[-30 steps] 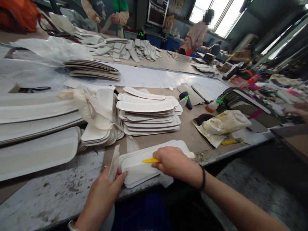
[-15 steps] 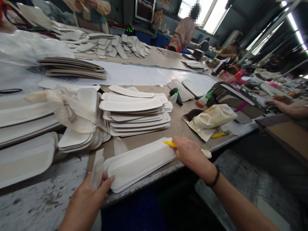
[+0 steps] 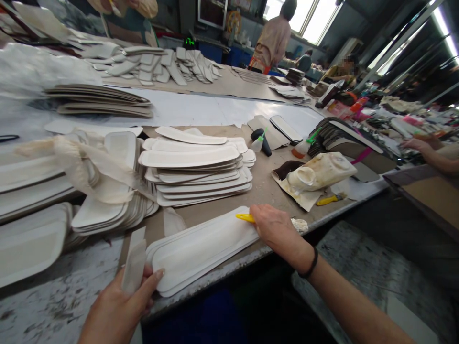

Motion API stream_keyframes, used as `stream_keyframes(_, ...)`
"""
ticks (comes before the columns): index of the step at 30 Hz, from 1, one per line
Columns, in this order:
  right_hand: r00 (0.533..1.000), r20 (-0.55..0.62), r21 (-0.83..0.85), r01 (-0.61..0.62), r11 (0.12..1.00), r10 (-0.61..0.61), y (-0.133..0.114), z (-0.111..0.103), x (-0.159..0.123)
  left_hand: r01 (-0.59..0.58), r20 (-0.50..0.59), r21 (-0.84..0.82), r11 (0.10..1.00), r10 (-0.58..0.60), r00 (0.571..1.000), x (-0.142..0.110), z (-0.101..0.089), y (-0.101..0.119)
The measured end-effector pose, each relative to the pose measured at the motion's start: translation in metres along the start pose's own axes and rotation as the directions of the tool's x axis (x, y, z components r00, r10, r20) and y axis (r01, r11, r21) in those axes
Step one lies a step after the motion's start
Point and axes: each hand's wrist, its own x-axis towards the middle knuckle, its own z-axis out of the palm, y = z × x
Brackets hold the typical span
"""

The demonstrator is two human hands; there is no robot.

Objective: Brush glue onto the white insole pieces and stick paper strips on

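Observation:
A fanned stack of long white padded panels with rounded ends (image 3: pixel 201 253) lies at the table's front edge. My left hand (image 3: pixel 124 298) is closed around thin off-white strips (image 3: pixel 135 267) that stand up between the fingers, and its thumb presses the near left end of the top panel. At the far right end, my right hand (image 3: pixel 274 224) rests on the panels with its fingers curled round a yellow-handled brush (image 3: pixel 245 218). Only the handle tip shows clearly; the grip hides the rest. A whitish clump (image 3: pixel 300 224) appears beside that wrist. One pale strip (image 3: pixel 174 220) lies behind the panels.
Piled panels (image 3: pixel 193 157) stand behind, with more at the left (image 3: pixel 107 205) under crumpled cloth (image 3: pixel 79 162). To the right are a glue-stained container (image 3: pixel 322 172), another yellow brush (image 3: pixel 328 199) and small bottles (image 3: pixel 258 143). Co-workers stand farther back.
The view has shifted slightly, moving the stacks left in the picture. My right hand and the yellow handle have moved a little left; both hands keep their grips.

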Motion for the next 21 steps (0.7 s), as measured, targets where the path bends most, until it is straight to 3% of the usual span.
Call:
stream_keyframes(3,1.000,0.016,0.008,-0.001,1.000,0.001,0.000,0.000,0.001,0.068,0.029,-0.027,0.997,-0.068,0.997,-0.001,0.000,0.004)
stream_keyframes(10,1.000,-0.029,0.012,-0.002,1.000,0.003,-0.001,0.008,0.002,0.092,0.018,-0.015,0.996,-0.091,0.996,-0.002,-0.001,0.012)
stream_keyframes(15,0.989,-0.132,0.072,-0.064,0.995,0.073,0.012,0.012,-0.005,0.092,0.007,-0.006,0.996,-0.092,0.996,-0.001,0.002,0.003)
stream_keyframes(21,0.975,-0.155,0.255,-0.115,0.960,0.158,0.026,0.010,-0.017,0.080,0.036,0.004,0.997,-0.080,0.996,0.006,0.001,-0.010)
